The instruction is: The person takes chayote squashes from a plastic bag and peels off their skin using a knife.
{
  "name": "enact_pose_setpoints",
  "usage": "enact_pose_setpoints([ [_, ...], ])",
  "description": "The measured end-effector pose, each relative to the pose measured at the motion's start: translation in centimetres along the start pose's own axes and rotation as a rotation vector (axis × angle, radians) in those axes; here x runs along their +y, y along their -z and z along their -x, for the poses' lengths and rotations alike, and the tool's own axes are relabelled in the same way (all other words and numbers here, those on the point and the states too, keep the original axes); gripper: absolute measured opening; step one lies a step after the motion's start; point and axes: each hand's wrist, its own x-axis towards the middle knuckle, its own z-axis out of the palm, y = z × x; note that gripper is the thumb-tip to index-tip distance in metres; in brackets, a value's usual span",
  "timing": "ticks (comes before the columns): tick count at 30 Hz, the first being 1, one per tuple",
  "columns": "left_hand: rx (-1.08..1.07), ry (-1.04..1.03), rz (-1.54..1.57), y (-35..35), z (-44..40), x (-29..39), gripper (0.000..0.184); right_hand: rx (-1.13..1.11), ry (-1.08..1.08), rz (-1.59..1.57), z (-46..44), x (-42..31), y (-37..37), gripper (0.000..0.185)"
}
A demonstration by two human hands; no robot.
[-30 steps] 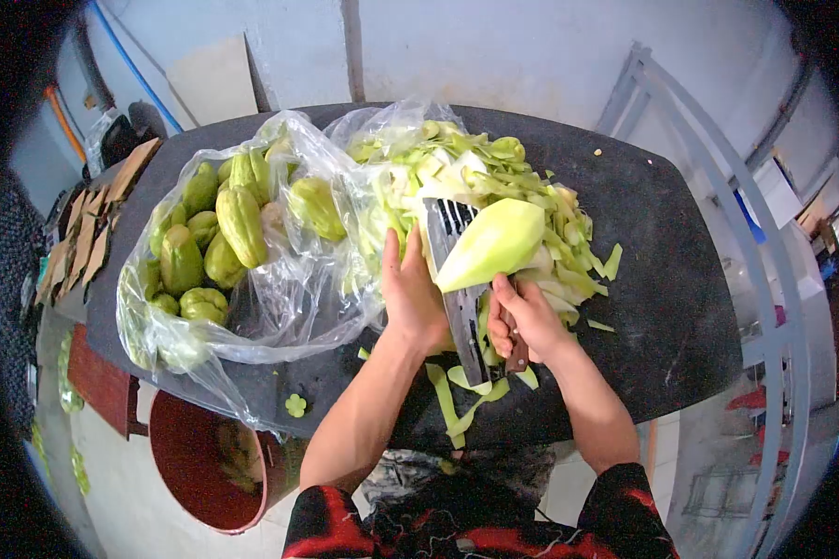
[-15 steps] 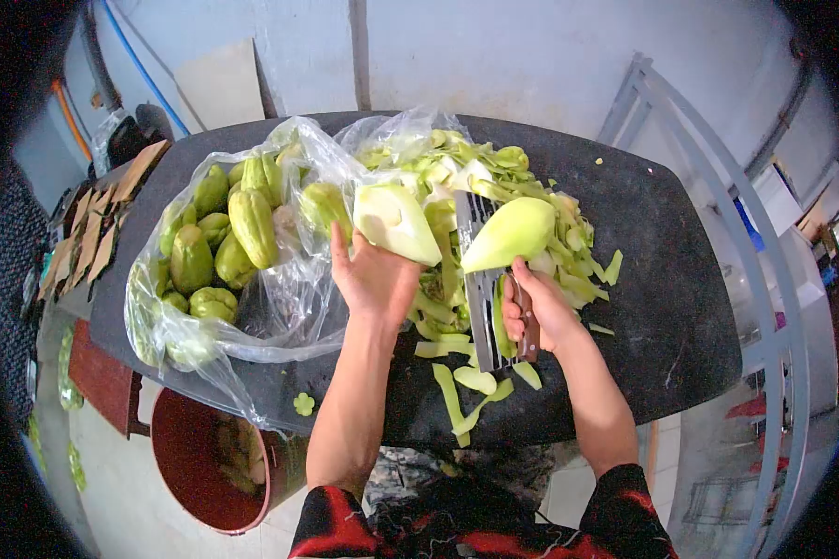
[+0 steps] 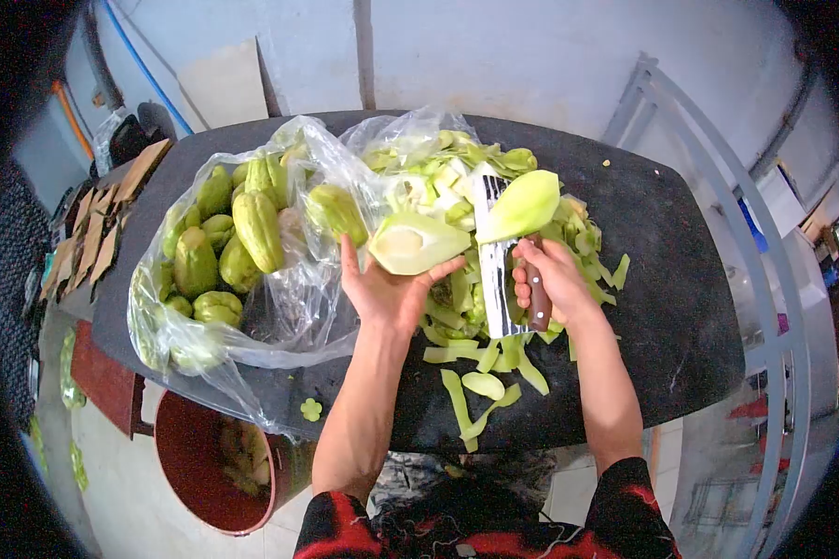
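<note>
My left hand (image 3: 387,293) is palm up with its fingers round a peeled chayote half (image 3: 418,244), whose hollowed cut face shows. A large knife (image 3: 494,289) with a brown handle (image 3: 538,296) is gripped in my right hand (image 3: 561,279). Another peeled half (image 3: 524,207) lies over the upper part of the blade, by my right thumb. Behind and beneath both hands spreads a heap of peelings and pale pieces (image 3: 438,186). Left of it, a clear plastic bag (image 3: 298,349) holds several unpeeled green chayotes (image 3: 256,230).
Loose peel strips (image 3: 460,401) lie near the front edge of the dark table (image 3: 662,307). A reddish bin (image 3: 210,475) with scraps stands below its left front. Cardboard pieces (image 3: 93,228) are at the far left, and a grey metal rail (image 3: 769,326) at the right.
The chayote has come apart into two halves, one now in my left hand. My right hand has moved right and up with the knife and other half. Peel strips have dropped below the blade.
</note>
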Motion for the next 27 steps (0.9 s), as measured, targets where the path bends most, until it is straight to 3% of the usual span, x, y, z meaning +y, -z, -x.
enact_pose_setpoints([
  [6,-0.115,0.072,0.085,0.0,0.3,-1.5,0.081,0.028,0.078,0.058,0.7,-1.1,0.6,0.014],
  [9,-0.128,0.179,0.062,-0.4,0.6,-3.0,0.068,0.064,0.141,0.100,1.4,-1.8,0.7,0.015],
  [13,-0.076,0.227,0.059,0.2,0.7,-5.0,0.067,0.044,0.189,0.068,1.0,-1.3,1.3,0.016],
  [19,-0.073,0.202,0.190,0.6,0.7,-3.9,0.069,0.201,0.313,0.064,2.1,-1.8,2.7,0.018],
  [24,-0.052,0.149,0.172,0.5,0.4,-3.4,0.064,0.190,0.375,-0.040,3.9,-1.1,3.1,0.022],
  [27,-0.111,0.166,0.185,0.8,0.5,-3.0,0.059,-0.030,0.298,-0.085,4.4,0.1,3.3,0.026],
])
